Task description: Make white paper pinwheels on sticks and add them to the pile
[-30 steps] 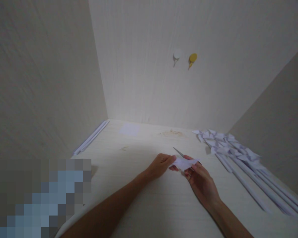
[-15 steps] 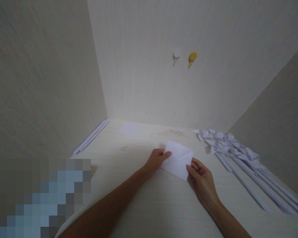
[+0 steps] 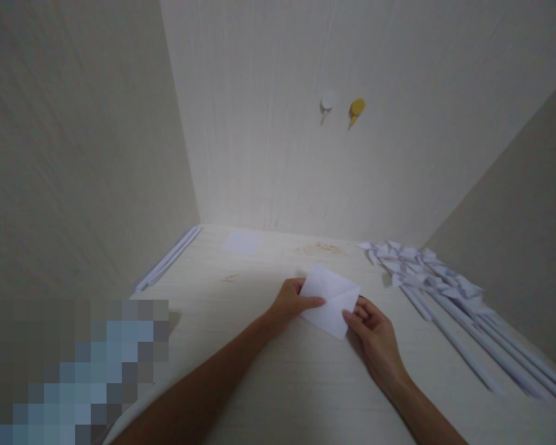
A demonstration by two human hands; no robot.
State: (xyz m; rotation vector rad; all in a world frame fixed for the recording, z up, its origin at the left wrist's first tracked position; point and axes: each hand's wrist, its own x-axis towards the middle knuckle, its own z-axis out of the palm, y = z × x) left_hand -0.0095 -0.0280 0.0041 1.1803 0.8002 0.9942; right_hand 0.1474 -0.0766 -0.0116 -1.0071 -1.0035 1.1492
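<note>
— How are the fingers placed, and what is held by them?

— A small white paper sheet (image 3: 330,301) is gripped at its two sides, just above the pale wooden tabletop (image 3: 278,383). By the left hand (image 3: 290,305) the left edge is pinched, the thumb laid flat on top. By the right hand (image 3: 374,337) the lower right corner is pinched with the fingers curled close.

— What can be said about the materials?

— The sheet is thin and smooth, and creases are seen across it. At the right, folded paper pieces (image 3: 417,262) with pointed shapes and long paper strips (image 3: 479,346) are laid.
</note>
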